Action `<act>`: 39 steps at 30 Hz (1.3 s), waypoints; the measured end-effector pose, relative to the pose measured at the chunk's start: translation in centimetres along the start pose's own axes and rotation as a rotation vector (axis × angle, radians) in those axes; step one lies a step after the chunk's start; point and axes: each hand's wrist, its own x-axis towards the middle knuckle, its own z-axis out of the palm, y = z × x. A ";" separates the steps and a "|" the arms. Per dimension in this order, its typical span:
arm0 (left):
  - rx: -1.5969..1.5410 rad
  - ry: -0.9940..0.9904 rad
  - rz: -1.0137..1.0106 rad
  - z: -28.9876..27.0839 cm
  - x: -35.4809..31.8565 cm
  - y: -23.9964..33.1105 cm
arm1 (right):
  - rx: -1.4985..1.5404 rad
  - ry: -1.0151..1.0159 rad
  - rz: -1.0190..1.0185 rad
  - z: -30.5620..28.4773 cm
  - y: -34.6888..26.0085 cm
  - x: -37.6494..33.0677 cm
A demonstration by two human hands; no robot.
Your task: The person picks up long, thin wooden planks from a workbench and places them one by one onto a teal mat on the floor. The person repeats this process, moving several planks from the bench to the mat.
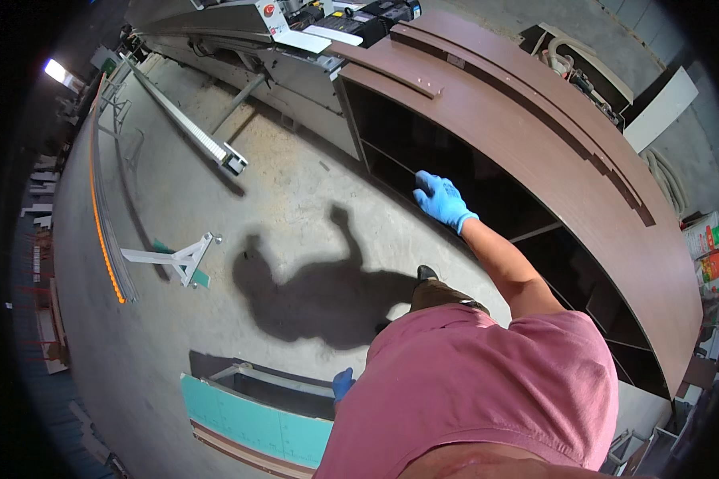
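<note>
My right hand, in a blue work glove, reaches out beside the dark open front of a long brown cabinet or bench. Its fingers are loosely bent and somewhat apart, and I see nothing in them. My left hand, gloved in blue too, hangs low by my side, close to the end of a trolley or stand with turquoise panels. My body hides much of that hand, so its fingers cannot be made out. Whether it touches the stand I cannot tell.
A long grey machine runs along the far side, adjoining the cabinet. A roller rail juts from it over the concrete floor. To the left stand a white support leg and a curved rail with orange rollers. Brown strips lie on the cabinet top.
</note>
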 end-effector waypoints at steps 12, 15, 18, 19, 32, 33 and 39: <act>-0.344 0.124 0.083 15.7 0.0 15.1 | -0.514 0.374 -0.274 -10.1 6.2 20.3; -0.230 0.075 0.231 17.8 1.2 17.2 | -0.497 0.295 -0.199 -10.9 7.5 22.6; -0.100 0.075 0.275 19.1 0.7 18.2 | -0.463 0.212 -0.150 -11.3 9.5 23.1; -0.049 0.071 0.271 19.1 0.3 18.6 | -0.460 0.215 -0.151 -11.5 10.2 22.9; -0.045 0.126 0.188 14.7 3.0 19.2 | -0.397 0.140 -0.121 -15.9 12.8 13.2; -0.051 0.135 0.133 15.7 3.2 21.1 | -0.402 0.168 -0.133 -16.3 13.8 12.4; 0.077 0.038 0.306 18.0 5.9 26.4 | -0.395 0.249 -0.190 -17.6 17.2 8.0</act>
